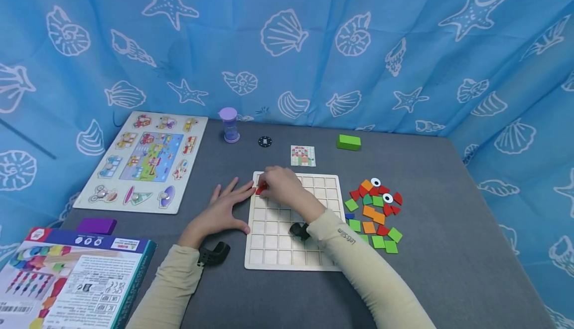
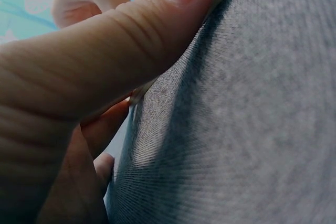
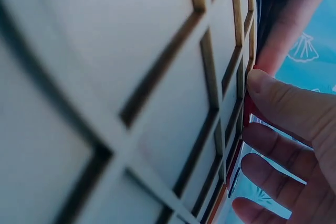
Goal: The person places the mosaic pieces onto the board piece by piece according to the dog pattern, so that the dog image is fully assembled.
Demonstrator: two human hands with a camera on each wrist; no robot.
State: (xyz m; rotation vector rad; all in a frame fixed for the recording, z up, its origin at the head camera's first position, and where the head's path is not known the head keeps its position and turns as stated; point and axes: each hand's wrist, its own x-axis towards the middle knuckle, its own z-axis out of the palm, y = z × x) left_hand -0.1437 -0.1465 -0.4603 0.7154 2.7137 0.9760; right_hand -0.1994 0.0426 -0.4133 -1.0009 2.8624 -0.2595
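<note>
Through my head view I see a red piece point(image 1: 260, 189) in the right hand point(image 1: 286, 189), a cream gridded board point(image 1: 271, 242) beneath its grip, a blue curtain point(image 1: 202, 35) printed with white shells beyond.

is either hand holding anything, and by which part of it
The right hand pinches a red piece; the exact spot is hidden. The left hand only touches the board.

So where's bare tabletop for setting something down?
Widest: the tabletop right of the loose tiles. Another patch lies between them and the green block. Crowded: immediately right of the grid board, and left, between book and puzzle board.
</note>
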